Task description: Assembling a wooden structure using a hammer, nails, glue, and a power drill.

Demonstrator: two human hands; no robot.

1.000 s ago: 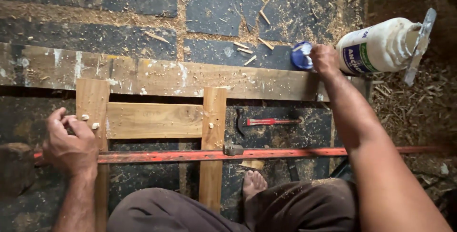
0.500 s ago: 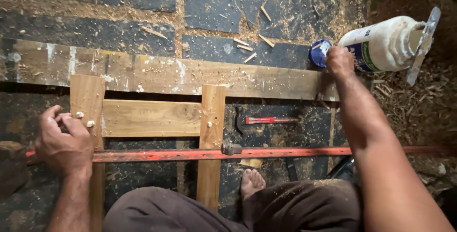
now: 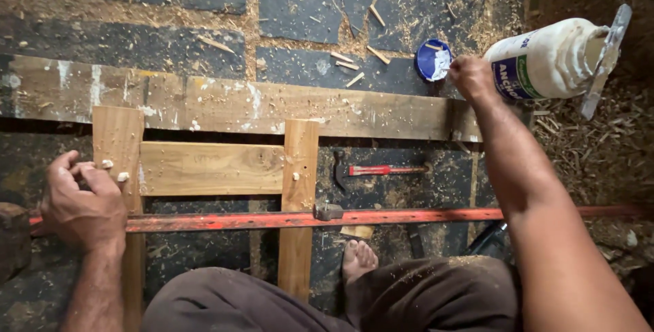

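My right hand (image 3: 470, 76) has slid from the blue lid (image 3: 432, 59) toward the glue jar (image 3: 545, 59), fingers curled, seemingly empty; my left hand (image 3: 85, 202) stays clenched at the clamp (image 3: 306, 219).

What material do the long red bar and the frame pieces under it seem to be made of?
The long red bar looks like metal with worn red paint: thin, straight, dark scuffed patches. The frame pieces look like bare, unfinished wood: visible grain, pale dowel pegs standing out. The left hand rests on both.

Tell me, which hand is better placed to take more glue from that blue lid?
Probably the right hand: it sits right beside the blue lid and the white glue bottle. The left hand is far off, resting on the wooden frame by the red bar clamp.
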